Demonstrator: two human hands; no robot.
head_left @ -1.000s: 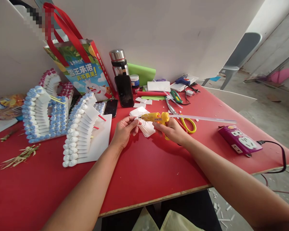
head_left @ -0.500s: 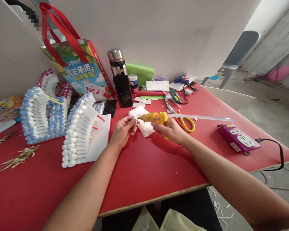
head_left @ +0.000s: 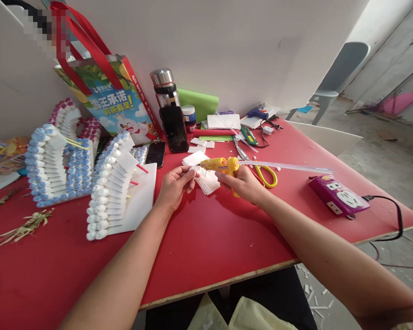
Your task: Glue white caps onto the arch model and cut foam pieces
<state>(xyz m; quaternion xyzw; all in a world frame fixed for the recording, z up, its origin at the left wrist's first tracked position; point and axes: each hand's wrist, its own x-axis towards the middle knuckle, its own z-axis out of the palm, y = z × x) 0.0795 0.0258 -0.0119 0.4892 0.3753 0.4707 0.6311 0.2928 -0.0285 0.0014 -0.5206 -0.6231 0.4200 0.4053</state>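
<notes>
In my right hand (head_left: pixel 242 183) is a yellow hot glue gun (head_left: pixel 220 166), its nozzle pointing left. A long clear glue stick (head_left: pixel 289 168) sticks out of its back end. My left hand (head_left: pixel 177 185) pinches a small white piece (head_left: pixel 194 169), perhaps folded paper, right at the nozzle; the fingers hide most of it. Below the gun lies a stack of white paper sheets (head_left: pixel 208 182) on the red table (head_left: pixel 206 247). Left of my hands stands a curved structure (head_left: pixel 105 192) of white and blue rolled pieces on a white board (head_left: pixel 144 201).
Yellow-handled scissors (head_left: pixel 270 176) and pliers (head_left: pixel 241 151) lie behind my right hand. A purple power strip (head_left: pixel 340 197) sits at the right. Farther back are a phone (head_left: pixel 155 153), an upright black phone (head_left: pixel 174 130), a steel flask (head_left: pixel 163 87) and a printed bag (head_left: pixel 113 101).
The view has shifted slightly. The glue gun's nozzle still meets the white piece in my left hand, and both hands keep nearly the same place.
</notes>
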